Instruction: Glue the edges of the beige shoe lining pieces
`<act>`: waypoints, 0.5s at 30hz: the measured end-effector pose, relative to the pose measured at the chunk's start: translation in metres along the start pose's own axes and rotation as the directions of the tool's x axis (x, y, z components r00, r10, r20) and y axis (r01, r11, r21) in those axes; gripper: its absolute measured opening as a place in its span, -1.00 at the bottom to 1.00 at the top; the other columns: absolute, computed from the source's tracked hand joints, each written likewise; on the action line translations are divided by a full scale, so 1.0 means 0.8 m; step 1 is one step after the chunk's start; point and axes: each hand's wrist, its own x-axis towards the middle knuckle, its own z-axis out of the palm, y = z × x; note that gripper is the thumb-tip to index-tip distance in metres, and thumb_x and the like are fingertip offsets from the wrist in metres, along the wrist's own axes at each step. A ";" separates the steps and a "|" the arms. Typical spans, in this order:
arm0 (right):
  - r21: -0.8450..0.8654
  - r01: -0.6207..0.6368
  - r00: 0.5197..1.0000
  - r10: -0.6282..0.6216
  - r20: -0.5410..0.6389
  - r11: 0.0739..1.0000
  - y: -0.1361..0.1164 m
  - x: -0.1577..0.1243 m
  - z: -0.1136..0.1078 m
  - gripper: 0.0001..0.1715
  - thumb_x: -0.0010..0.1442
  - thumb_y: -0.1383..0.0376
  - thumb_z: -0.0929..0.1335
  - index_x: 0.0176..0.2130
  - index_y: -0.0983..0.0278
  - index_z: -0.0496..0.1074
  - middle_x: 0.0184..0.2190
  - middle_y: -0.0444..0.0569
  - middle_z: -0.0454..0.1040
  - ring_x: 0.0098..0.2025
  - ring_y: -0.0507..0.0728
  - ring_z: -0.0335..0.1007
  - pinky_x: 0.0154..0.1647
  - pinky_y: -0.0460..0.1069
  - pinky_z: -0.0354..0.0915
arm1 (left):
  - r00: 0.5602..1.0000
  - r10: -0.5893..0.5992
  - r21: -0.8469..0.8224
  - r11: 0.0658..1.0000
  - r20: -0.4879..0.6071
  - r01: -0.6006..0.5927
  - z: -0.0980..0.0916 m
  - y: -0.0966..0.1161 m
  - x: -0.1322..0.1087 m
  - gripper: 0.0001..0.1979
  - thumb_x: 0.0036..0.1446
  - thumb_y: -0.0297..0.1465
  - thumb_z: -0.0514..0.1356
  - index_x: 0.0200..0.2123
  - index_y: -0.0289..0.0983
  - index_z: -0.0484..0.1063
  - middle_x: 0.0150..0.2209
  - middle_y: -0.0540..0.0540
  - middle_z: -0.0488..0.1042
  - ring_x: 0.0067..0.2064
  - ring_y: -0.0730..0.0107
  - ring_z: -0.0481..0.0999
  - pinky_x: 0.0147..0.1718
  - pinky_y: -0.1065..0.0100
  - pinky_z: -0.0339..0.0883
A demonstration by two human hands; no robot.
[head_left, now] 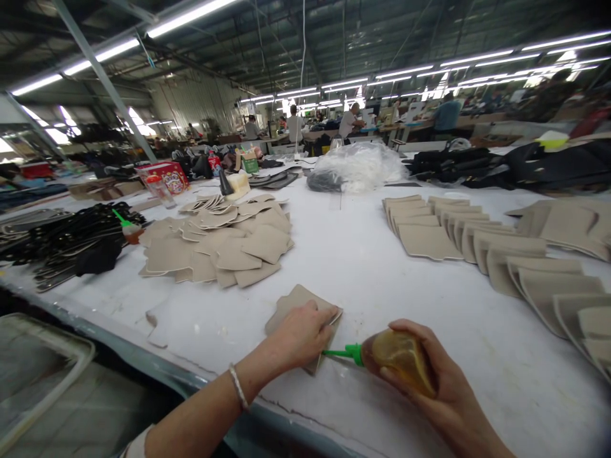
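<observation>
A beige cut panel [296, 300] with a shaped outline lies on the white tabletop in front of me. My left hand [303, 334] holds it, index finger along the top near its right corner and the other fingers curled over it. My right hand [436, 369] is wrapped round a squeeze bottle [398, 361] of amber liquid, held on its side. Its green nozzle [342, 352] points left, with the tip at the panel's right edge beside my left hand; whether it touches is hard to tell.
A loose pile of beige panels [219, 242] lies left of centre; overlapping rows of panels [501, 248] fan out on the right. Black straps [62, 238] and another green-tipped bottle [128, 229] lie far left. Clear plastic wrapping [363, 165] sits at the back. People work beyond.
</observation>
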 end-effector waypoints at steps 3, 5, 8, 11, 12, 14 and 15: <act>0.064 -0.044 0.998 0.042 0.042 0.997 0.002 -0.003 0.000 -0.52 0.15 0.11 0.41 0.03 0.11 0.28 -0.05 -0.12 0.37 -0.11 0.15 0.40 -0.07 -0.09 0.33 | 1.000 -0.003 0.000 1.000 0.000 0.003 0.002 -0.001 0.000 -0.57 0.23 -0.35 -0.04 0.15 -0.01 0.30 -0.29 -0.07 0.39 -0.26 0.24 0.46 -0.27 0.33 0.26; 0.053 -0.057 0.997 0.054 0.046 0.997 0.005 0.000 -0.004 -0.54 0.16 0.11 0.41 0.02 0.11 0.29 -0.06 -0.11 0.38 -0.12 0.15 0.40 -0.07 -0.09 0.33 | 1.000 -0.007 0.001 1.000 -0.002 0.007 0.002 -0.002 0.000 -0.57 0.24 -0.34 -0.04 0.14 -0.01 0.30 -0.30 -0.07 0.39 -0.27 0.23 0.47 -0.28 0.33 0.25; -0.006 -0.013 0.999 0.013 0.043 1.000 0.011 0.006 -0.013 -0.55 0.17 0.12 0.43 0.02 0.11 0.29 -0.06 -0.10 0.38 -0.08 0.16 0.40 -0.11 -0.11 0.35 | 1.000 -0.005 -0.004 1.000 -0.002 0.005 0.002 -0.001 0.000 -0.60 0.24 -0.35 -0.05 0.10 -0.03 0.34 -0.32 -0.07 0.37 -0.28 0.22 0.47 -0.29 0.33 0.25; -0.003 0.045 0.996 -0.045 0.083 0.999 0.013 0.006 -0.014 -0.54 0.18 0.14 0.43 0.03 0.09 0.27 -0.03 -0.10 0.37 -0.02 0.16 0.38 -0.05 -0.11 0.34 | 1.000 0.001 -0.016 1.000 -0.001 -0.001 0.001 0.000 -0.001 -0.60 0.23 -0.35 -0.05 0.10 -0.04 0.34 -0.32 -0.08 0.37 -0.27 0.20 0.47 -0.29 0.32 0.25; 0.011 0.049 0.993 -0.050 0.110 0.999 0.014 0.005 -0.013 -0.53 0.18 0.15 0.43 0.04 0.08 0.26 -0.01 -0.10 0.36 -0.02 0.16 0.38 -0.03 -0.10 0.33 | 1.000 0.002 -0.019 1.000 -0.001 -0.002 0.000 0.000 -0.001 -0.59 0.23 -0.35 -0.05 0.11 -0.04 0.33 -0.32 -0.08 0.38 -0.27 0.20 0.47 -0.30 0.31 0.25; 0.029 0.043 0.986 -0.048 0.161 0.999 0.015 0.004 -0.013 -0.52 0.20 0.14 0.42 0.06 0.06 0.24 -0.01 -0.11 0.35 -0.05 0.14 0.39 -0.04 -0.11 0.34 | 1.000 0.008 -0.025 1.000 -0.006 -0.009 0.001 0.000 -0.001 -0.58 0.23 -0.35 -0.05 0.13 -0.04 0.31 -0.31 -0.08 0.38 -0.27 0.20 0.46 -0.30 0.31 0.25; 0.024 0.041 0.984 -0.044 0.171 0.999 0.017 0.006 -0.013 -0.53 0.21 0.14 0.41 0.06 0.06 0.23 -0.01 -0.12 0.34 -0.07 0.13 0.40 -0.05 -0.11 0.34 | 1.000 0.013 -0.028 1.000 -0.008 -0.013 0.001 -0.001 -0.001 -0.58 0.24 -0.35 -0.05 0.13 -0.04 0.31 -0.31 -0.08 0.37 -0.28 0.20 0.46 -0.30 0.31 0.25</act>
